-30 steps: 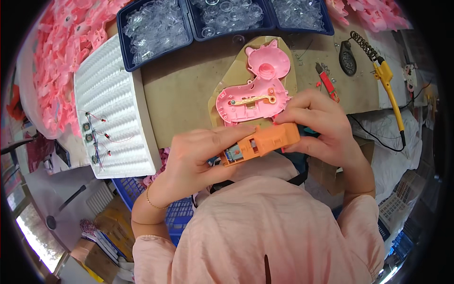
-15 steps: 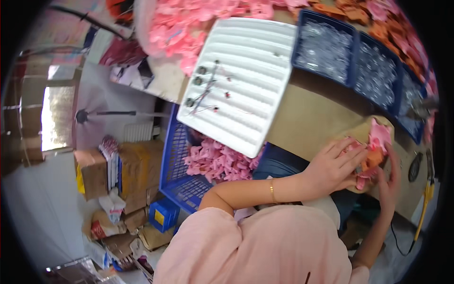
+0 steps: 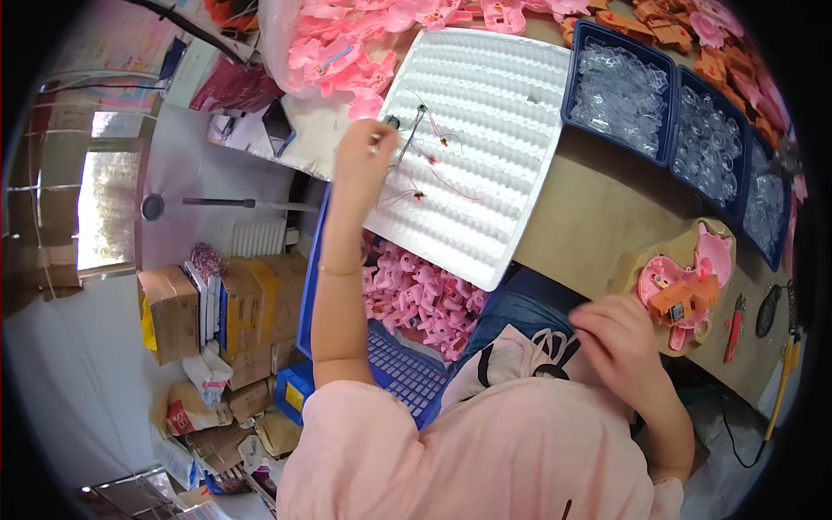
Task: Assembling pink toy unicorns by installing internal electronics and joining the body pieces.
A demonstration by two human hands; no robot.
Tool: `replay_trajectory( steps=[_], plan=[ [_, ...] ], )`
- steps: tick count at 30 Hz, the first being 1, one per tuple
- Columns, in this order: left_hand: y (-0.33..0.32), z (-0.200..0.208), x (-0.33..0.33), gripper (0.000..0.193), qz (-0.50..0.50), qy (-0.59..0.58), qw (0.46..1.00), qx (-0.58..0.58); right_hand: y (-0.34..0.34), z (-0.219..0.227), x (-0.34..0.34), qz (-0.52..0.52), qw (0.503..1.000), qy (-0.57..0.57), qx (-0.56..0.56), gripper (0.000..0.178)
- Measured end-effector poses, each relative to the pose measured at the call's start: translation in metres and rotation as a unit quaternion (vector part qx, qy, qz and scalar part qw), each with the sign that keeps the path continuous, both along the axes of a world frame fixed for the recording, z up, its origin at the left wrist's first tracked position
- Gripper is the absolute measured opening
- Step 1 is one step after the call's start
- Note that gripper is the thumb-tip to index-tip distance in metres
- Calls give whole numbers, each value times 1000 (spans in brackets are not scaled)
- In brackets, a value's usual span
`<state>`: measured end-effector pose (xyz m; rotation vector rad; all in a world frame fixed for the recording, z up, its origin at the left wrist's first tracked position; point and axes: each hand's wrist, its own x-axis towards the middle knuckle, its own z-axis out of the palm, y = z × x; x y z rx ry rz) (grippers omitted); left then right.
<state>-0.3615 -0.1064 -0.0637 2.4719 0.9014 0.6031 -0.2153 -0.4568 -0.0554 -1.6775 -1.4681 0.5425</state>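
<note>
Workbench [image 3: 568, 204] carries the white ridged tray [image 3: 490, 130], which overhangs the edge above a blue crate [image 3: 403, 368] of pink pieces [image 3: 425, 295]; navy bins [image 3: 620, 149] of clear plastic parts stand along the far side; the orange housing [image 3: 672, 303] lies over the pink shell [image 3: 712, 250] on a tan base [image 3: 656, 245], near the right hand but apart from it; the right hand [image 3: 620, 338] is released, fingers loosely bent, with no object showing; the left hand [image 3: 364, 160] is curled at the tray's left edge beside a dark round part [image 3: 393, 122] among wired parts [image 3: 419, 196]; whether it grasps one cannot be told. In my judgement, a part here is best taken by its solid body, not by its thin leads, and raised slowly so that crossed wires separate without tugging a joint; the right hand would do well to steady the housing. The left fingertips are partly masked by the hand itself; the wires' ends are too fine to trace; the shell's interior is largely covered by the housing; the rightmost bin is perhaps partly obscured by a blurred object at the rim.
</note>
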Motion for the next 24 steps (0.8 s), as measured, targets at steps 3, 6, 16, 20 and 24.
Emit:
replay_trajectory(
  steps=[3, 6, 16, 20, 24],
  plan=[
    [31, 0, -21, 16, 60, -140, 953, -263, 48, 0, -18, 35, 995, -83, 32, 36],
    [42, -9, -18, 11, 60, -249, 905, -341, 81, -33, -32, 58, 980, -190, 28, 39],
    [8, 72, -18, 24, -137, -467, 786, -381, 89, -53, -42, 49, 955, -293, 14, 35],
    [-42, 63, 24, 21, -91, -320, 845, -419, 85, -53, -33, 42, 960, -276, 10, 36],
    [-63, 4, 43, 23, -82, -132, 927, -342, 77, -42, -33, 9, 977, -202, 64, 27]
  ],
)
